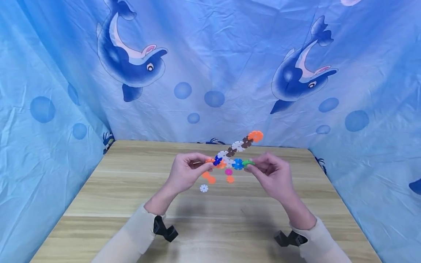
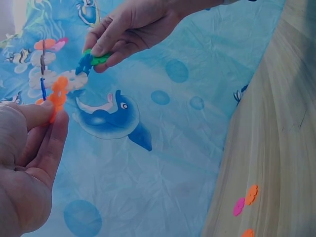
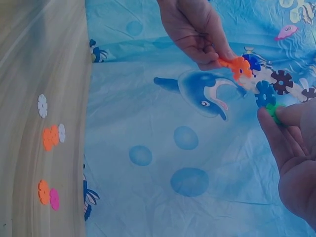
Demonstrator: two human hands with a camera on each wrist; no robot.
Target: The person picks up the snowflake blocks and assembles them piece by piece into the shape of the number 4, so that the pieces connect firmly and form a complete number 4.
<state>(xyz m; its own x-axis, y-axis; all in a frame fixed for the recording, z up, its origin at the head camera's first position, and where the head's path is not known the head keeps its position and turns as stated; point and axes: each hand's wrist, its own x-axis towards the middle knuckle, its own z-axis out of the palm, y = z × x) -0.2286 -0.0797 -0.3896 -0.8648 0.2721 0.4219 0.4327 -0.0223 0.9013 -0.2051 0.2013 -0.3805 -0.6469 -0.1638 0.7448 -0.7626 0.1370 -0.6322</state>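
Note:
Both hands hold up a joined chain of notched plastic snowflake discs (image 1: 238,164) above the table. At its left end my left hand (image 1: 184,173) pinches an orange disc (image 2: 60,90) between thumb and fingers. My right hand (image 1: 275,177) pinches a green disc (image 3: 275,113) at the opposite end, beside a blue one (image 3: 265,94). From the middle, a branch of white and brown discs slants away to the upper right, tipped by an orange disc (image 1: 255,136). A dark blue disc (image 1: 217,160) sits near the left fingertips. Fingers partly cover the gripped discs.
Loose discs lie on the wooden table (image 1: 138,204) below the hands: a white one (image 1: 204,188), a pink one (image 1: 228,172) and several orange ones (image 1: 230,179). A blue dolphin-print cloth (image 1: 210,65) hangs behind and at both sides.

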